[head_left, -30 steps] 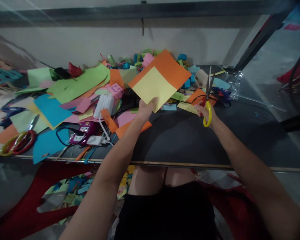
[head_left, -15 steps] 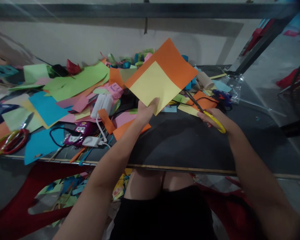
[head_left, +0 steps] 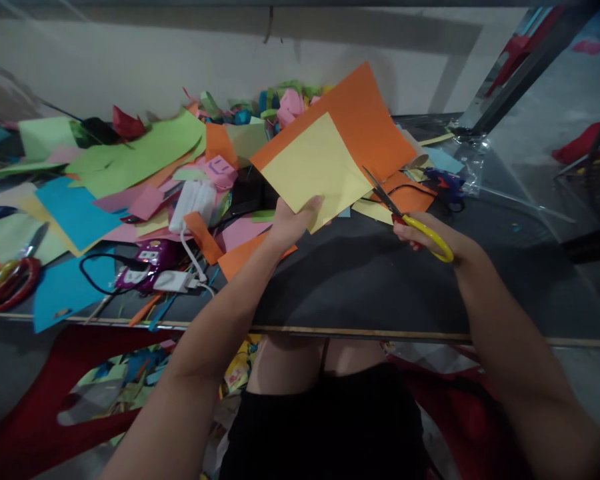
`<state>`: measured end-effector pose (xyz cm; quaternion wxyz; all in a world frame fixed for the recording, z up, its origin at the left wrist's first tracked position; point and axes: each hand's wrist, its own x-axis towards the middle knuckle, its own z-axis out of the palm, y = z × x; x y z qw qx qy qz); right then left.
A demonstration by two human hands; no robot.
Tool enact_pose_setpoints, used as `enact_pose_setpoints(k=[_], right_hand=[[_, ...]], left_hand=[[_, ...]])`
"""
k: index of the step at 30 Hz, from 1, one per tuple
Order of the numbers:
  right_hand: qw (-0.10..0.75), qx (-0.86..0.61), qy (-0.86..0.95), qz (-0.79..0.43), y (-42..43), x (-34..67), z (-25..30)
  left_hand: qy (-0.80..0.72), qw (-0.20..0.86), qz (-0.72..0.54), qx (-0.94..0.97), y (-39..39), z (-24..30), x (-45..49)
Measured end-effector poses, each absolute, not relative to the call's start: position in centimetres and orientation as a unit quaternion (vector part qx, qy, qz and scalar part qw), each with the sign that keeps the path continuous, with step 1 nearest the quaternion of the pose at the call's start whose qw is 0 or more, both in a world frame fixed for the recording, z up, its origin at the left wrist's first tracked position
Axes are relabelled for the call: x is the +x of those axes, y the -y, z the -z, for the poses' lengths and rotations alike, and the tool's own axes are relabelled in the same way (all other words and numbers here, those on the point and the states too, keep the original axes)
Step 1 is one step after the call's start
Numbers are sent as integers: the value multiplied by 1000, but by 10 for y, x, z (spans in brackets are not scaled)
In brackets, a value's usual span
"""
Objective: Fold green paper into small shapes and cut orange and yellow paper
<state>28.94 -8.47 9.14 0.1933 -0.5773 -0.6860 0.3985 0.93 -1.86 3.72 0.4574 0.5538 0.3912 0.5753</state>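
Note:
My left hand pinches a yellow square of paper together with a larger orange sheet behind it, holding both above the table. The thumb lies on top of the yellow paper near its lower corner. Scissors with yellow and red handles are in my right hand, fingers wrapped round the handles. Their blades point up and left, with the tips by the right corner of the yellow paper, over the orange sheet's lower edge. Whether the blades touch the paper I cannot tell.
Coloured paper, such as a green sheet and a blue sheet, covers the table's left. A purple power strip, a white adapter and another pair of scissors lie there. A blue tape dispenser sits at right.
The orange sheet has swung to the right behind the yellow paper. The scissors' tips now show beside the papers' right edge. The view has tilted slightly down and shifted right.

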Motion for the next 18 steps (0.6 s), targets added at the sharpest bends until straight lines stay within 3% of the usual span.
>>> enact_pose_setpoints(k=[18], right_hand=[[237,-601,650,-400,83,286,-85]], left_hand=[[-392,483,-570,536,27,-39,15]])
